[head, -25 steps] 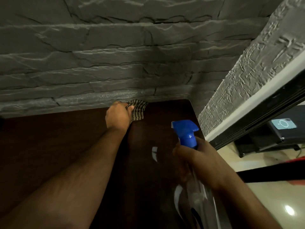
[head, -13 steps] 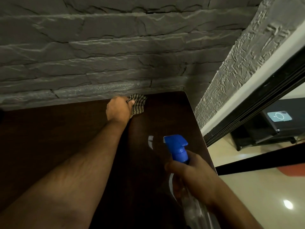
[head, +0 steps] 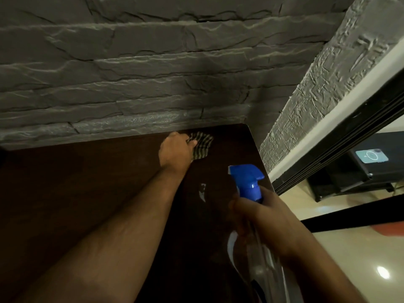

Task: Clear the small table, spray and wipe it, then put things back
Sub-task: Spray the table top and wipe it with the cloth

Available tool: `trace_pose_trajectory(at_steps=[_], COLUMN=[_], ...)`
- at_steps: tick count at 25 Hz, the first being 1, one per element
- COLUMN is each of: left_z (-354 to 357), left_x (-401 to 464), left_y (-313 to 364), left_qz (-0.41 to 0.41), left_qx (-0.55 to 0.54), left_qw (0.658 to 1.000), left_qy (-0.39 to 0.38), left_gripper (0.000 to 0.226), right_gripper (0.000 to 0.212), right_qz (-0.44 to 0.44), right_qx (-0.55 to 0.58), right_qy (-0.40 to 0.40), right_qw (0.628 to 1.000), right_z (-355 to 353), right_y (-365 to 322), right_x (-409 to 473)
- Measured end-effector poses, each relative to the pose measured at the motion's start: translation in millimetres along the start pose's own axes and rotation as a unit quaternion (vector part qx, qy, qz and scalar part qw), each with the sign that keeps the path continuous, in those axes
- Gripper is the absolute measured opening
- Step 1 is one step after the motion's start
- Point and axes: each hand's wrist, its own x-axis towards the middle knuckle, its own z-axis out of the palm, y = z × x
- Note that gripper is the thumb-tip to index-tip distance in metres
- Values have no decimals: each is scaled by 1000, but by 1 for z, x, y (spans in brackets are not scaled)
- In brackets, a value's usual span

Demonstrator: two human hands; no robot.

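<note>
Fingers of the left hand [head: 176, 150] clutch a striped cloth [head: 200, 148] and hold it down on the dark wooden worktop [head: 87, 193], close to the far edge where the surface meets a grey stone-textured wall [head: 153, 73]. The arm reaches across the wood from the lower left, and the bunched cloth shows just to the right of the knuckles, near the worktop's far right corner. Nearer the camera, the right hand [head: 260, 217] grips the neck of a clear spray bottle [head: 262, 265], whose blue trigger head [head: 247, 182] stands above the fingers, nozzle toward the left. The bottle is held over the right side of the worktop, apart from the cloth. A small pale glint lies on the wood between the two hands. Beyond the right edge of the worktop, a white-trimmed textured wall panel [head: 317, 95] runs diagonally above a glossy cream floor [head: 360, 248], where a phone [head: 371, 155] lies on a black unit [head: 360, 176].
</note>
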Motion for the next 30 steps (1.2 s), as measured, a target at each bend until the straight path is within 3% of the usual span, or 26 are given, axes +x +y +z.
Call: trace_pose_trajectory(at_steps=[4,7,10,12,14,15,17,20,23,26,30], left_z=[-1,-8,3,18,13,2,-10,-6,-1,-23,-20], left_x=[-75,-37,34,8,-54,-73,-53,12,-54,-119,-9], left_y=[-19,-44,5,32,12,-9,-34,-12,3,-43,-29], left_qz=[143,102,27,88,175,181,154,33,104,174,74], left_qx=[-23,-2,30,5,-7,-20,-12,44,-3,-48,8], left_qw=[987,995,999,996,982,981,988,998,992,981,997], left_qy=[-68,-23,2,-27,-71,-73,-30,-18,-72,-65,-25], left_gripper=[24,28,31,27,24,27,33,31,23,30,30], right_gripper=[19,19,23,22,19,17,15,15,22,39,22], right_qz=[-6,-7,-6,-5,-2,1,-6,-17,-26,-22,-31], right_qx=[22,3,6,18,32,36,30,20,33,1,-15], right_qy=[12,13,20,19,8,4,5,25,19,18,31], right_qw=[1000,1000,1000,1000,999,999,1000,999,999,1000,999], right_z=[-3,-10,-12,-12,-15,-16,-17,-13,-8,-6,3], right_y=[-6,-5,-5,-4,-4,-4,-2,-3,-7,-6,-5], right_x=[8,10,16,16,13,10,10,14,11,6,12])
